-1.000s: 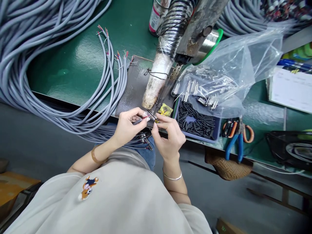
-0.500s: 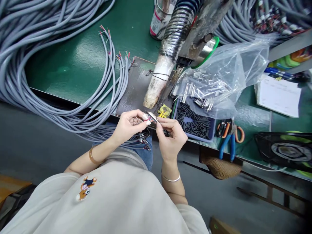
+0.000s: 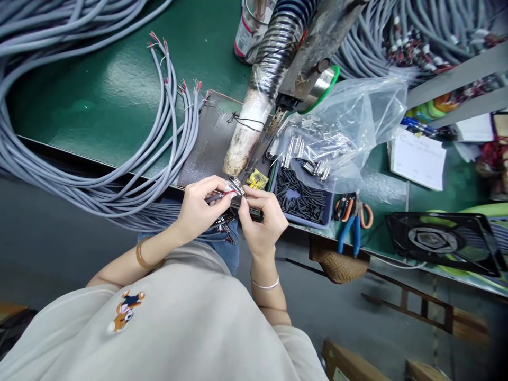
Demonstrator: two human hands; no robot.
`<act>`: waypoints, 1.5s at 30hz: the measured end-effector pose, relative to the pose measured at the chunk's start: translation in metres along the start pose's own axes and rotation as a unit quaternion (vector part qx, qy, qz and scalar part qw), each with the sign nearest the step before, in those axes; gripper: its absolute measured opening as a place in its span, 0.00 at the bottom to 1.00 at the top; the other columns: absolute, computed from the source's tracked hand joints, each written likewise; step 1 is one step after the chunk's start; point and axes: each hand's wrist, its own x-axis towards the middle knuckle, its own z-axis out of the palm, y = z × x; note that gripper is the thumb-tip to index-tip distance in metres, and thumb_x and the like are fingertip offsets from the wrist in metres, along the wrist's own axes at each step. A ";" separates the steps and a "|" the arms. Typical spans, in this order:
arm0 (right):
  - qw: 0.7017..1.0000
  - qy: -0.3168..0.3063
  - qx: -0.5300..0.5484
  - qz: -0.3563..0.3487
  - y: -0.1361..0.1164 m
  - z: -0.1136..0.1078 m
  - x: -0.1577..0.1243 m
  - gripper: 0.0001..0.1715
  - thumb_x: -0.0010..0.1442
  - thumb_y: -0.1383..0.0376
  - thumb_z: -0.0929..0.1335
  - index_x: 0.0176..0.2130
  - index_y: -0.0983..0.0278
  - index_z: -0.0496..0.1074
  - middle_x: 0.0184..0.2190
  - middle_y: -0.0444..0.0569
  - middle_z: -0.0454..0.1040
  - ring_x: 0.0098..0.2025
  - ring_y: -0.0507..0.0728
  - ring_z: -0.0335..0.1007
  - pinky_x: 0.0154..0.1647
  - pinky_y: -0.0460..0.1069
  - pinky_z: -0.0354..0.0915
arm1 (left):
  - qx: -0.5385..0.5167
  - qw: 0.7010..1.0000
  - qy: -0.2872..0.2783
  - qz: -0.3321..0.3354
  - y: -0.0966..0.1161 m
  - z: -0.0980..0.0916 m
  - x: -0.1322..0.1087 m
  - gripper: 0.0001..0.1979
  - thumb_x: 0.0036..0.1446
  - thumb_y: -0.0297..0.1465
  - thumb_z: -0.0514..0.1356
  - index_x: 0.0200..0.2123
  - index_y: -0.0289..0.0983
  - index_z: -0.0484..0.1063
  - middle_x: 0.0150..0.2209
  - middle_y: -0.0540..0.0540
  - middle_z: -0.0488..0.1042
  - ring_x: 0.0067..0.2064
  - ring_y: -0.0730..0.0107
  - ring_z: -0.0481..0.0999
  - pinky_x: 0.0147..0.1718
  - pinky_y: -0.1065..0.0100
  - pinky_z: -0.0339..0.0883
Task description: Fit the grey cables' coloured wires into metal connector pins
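Note:
My left hand (image 3: pixel 200 207) is closed in a pinch on a grey cable (image 3: pixel 214 198), whose thin coloured wires run to a small metal pin connector (image 3: pixel 235 185). From the other side, my right hand (image 3: pixel 262 218) pinches the lower end of that connector between thumb and fingers. The connector is tilted, just under the tip of a soldering iron (image 3: pixel 273 124) clamped above the bench. Beside it hangs the wrapped white end of a fume hose (image 3: pixel 252 114). Fingers partly cover the wire joints. Several wired connectors (image 3: pixel 226 233) hang over my lap.
Bundled grey cables (image 3: pixel 130 182) sweep along the bench at left. A blue tray (image 3: pixel 328 214) of black sleeves sits right of my hands, with a plastic bag (image 3: pixel 349 106) of connectors behind. Farther right are blue-handled pliers (image 3: pixel 349 235), paper (image 3: pixel 418 159) and a black fan (image 3: pixel 440 241).
The camera view has turned rightward, so the bench appears further left. The connector now tilts more steeply below the iron, and the grey cable shows more clearly in my left hand.

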 end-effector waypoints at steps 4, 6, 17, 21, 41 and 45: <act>1.000 -0.003 0.019 0.017 0.002 0.000 0.002 0.10 0.59 0.75 0.72 0.35 0.60 0.71 0.40 0.46 0.82 0.43 0.54 0.81 0.45 0.51 0.76 | 0.042 0.998 -0.001 0.038 -0.002 0.000 0.002 0.03 0.55 0.23 0.63 0.30 0.34 0.74 0.32 0.47 0.78 0.32 0.74 0.76 0.31 0.74 0.69; 0.999 -0.005 0.030 0.028 0.003 0.000 0.005 0.10 0.59 0.74 0.72 0.34 0.60 0.72 0.39 0.46 0.82 0.42 0.53 0.80 0.45 0.51 0.76 | 0.049 0.998 -0.004 0.039 -0.002 0.000 0.004 0.03 0.55 0.23 0.63 0.30 0.35 0.74 0.31 0.48 0.77 0.32 0.74 0.76 0.30 0.74 0.69; 1.000 -0.004 0.007 0.020 -0.001 -0.002 0.017 0.09 0.60 0.73 0.73 0.35 0.59 0.74 0.39 0.44 0.82 0.41 0.54 0.80 0.43 0.51 0.76 | 0.061 0.997 -0.001 0.055 0.006 -0.002 0.011 0.04 0.55 0.21 0.63 0.30 0.35 0.74 0.29 0.50 0.74 0.28 0.77 0.71 0.25 0.76 0.64; 1.000 -0.020 0.001 0.005 0.001 -0.003 0.013 0.08 0.60 0.72 0.72 0.35 0.59 0.71 0.40 0.46 0.82 0.42 0.53 0.81 0.44 0.50 0.76 | 0.068 0.996 -0.012 0.050 0.004 -0.003 0.009 0.04 0.54 0.21 0.63 0.30 0.35 0.74 0.29 0.50 0.74 0.28 0.77 0.71 0.26 0.76 0.65; 0.992 -0.013 0.086 0.094 0.008 -0.012 -0.017 0.05 0.64 0.65 0.69 0.35 0.59 0.67 0.30 0.42 0.78 0.29 0.51 0.76 0.28 0.46 0.70 | -0.272 0.917 -0.160 -0.243 0.014 -0.011 0.000 0.14 0.51 0.33 0.71 0.36 0.35 0.71 0.25 0.53 0.74 0.18 0.82 0.69 0.18 0.78 0.63; 0.956 -0.029 0.180 0.230 -0.001 -0.015 -0.007 0.10 0.64 0.61 0.69 0.33 0.61 0.66 0.24 0.38 0.70 0.21 0.47 0.65 0.22 0.43 0.62 | -0.201 0.958 -0.165 -0.119 0.017 -0.015 -0.007 0.06 0.56 0.31 0.68 0.33 0.34 0.75 0.28 0.47 0.78 0.27 0.75 0.76 0.29 0.73 0.72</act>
